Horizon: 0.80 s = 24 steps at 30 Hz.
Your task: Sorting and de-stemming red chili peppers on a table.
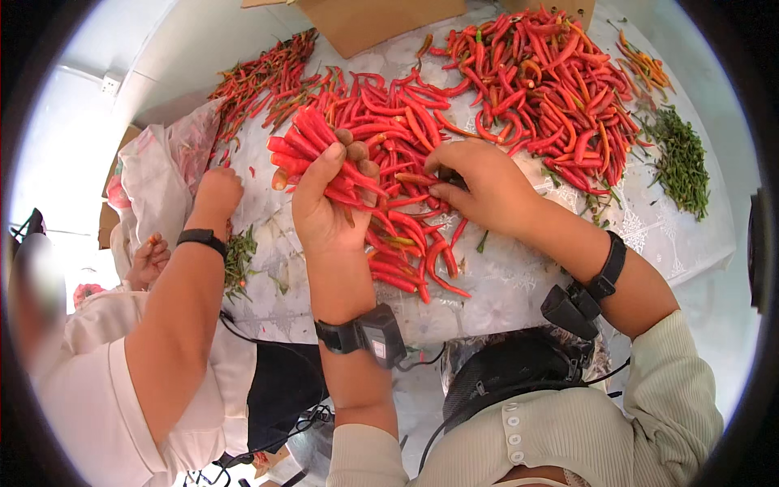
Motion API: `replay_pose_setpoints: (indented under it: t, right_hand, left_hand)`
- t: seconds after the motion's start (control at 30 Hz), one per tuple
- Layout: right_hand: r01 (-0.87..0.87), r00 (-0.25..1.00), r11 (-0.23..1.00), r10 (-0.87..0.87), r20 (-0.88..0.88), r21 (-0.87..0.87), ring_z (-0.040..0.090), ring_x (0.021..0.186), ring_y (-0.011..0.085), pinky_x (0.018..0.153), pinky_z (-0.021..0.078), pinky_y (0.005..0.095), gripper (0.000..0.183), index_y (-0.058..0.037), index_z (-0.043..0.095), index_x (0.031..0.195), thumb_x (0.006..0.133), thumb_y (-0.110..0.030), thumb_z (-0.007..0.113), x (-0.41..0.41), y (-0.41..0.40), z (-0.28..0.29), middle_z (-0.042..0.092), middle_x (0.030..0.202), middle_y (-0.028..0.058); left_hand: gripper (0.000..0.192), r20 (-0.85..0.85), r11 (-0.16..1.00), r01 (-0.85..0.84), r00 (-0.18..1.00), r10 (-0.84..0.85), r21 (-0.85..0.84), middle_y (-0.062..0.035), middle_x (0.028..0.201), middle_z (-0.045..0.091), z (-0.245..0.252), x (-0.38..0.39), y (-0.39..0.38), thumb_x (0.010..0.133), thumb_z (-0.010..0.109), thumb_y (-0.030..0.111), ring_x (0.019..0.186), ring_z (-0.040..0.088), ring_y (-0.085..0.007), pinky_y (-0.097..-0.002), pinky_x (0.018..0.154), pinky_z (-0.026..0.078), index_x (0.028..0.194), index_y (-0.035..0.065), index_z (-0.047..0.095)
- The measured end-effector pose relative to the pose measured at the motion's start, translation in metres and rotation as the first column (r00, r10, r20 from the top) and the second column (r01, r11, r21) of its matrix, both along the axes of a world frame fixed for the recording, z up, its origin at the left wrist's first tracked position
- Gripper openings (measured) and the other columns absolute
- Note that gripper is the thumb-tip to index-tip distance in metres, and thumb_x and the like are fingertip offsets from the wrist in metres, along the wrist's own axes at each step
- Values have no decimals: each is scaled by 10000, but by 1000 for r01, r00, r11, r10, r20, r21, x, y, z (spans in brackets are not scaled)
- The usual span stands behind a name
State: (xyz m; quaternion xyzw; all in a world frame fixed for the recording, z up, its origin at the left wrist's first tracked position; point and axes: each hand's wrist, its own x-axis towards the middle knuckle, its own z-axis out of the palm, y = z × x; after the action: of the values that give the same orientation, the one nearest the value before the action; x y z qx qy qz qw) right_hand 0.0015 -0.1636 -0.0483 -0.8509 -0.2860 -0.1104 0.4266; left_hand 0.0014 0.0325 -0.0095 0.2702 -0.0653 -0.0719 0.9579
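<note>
My left hand (338, 213) holds a bunch of red chili peppers (310, 137), their stemless ends fanned toward the upper left. Just right of it, my right hand (481, 189) has its thumb and forefinger at the end of a single red chili pepper (415, 179); its other fingers are curled and partly hidden. Beneath both hands spreads a loose pile of red chili peppers (389, 137), some running down toward the table's near edge. Each of my wrists wears a black strap with a small black device.
A patterned tablecloth (505, 298) covers the table. Around lie a larger chili heap (548, 91), green stems (684, 161), orange chilies (646, 64), thin chilies (268, 76) and a cardboard box (377, 24). At left, a co-worker's arm (182, 310) reaches over the table beside more stems (239, 262).
</note>
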Motion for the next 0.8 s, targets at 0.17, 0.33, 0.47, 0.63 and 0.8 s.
replay_pose_setpoints:
  t: [0.17,0.33,0.47,0.63,0.8]
  right_hand:
    - [12,999,1000,-13,48,20,564,770,334,692,443,415,147,-33,595,828,703,-95,643,-2,-6,7,586,774,148]
    - [132,987,982,-118,-108,137,574,710,269,657,461,351,118,-30,609,866,799,-127,602,9,-20,20,611,790,118]
    - [286,769,355,470,-435,890,560,681,148,624,462,259,294,-20,589,1004,921,-273,466,24,-51,44,610,818,46]
    - [143,836,797,220,-502,587,559,634,121,612,465,269,252,-42,596,1010,897,-245,497,24,-38,26,611,872,30]
    - [-180,980,973,190,59,-141,553,809,257,698,459,357,257,-86,617,921,672,-113,674,-9,-5,7,545,854,98]
  left_hand:
    - [225,19,1000,31,999,-31,5,-101,875,597,0,0,1,782,592,10,806,607,-193,-322,679,531,995,-42,541]
    - [227,-27,999,6,1000,-7,-36,-103,861,593,-1,1,1,780,590,1,799,606,-205,-325,676,535,994,-53,539]
    - [235,7,1000,15,1000,-15,-16,-101,874,591,0,0,2,779,591,2,806,608,-205,-328,682,534,1000,-54,536]
    - [251,39,996,51,998,-49,-67,-82,899,573,-3,2,2,773,597,19,822,572,-174,-315,698,511,1008,-36,529]
    - [260,55,998,38,998,-35,-47,-72,906,570,-1,1,3,772,593,16,843,554,-166,-309,706,491,1018,-29,524]
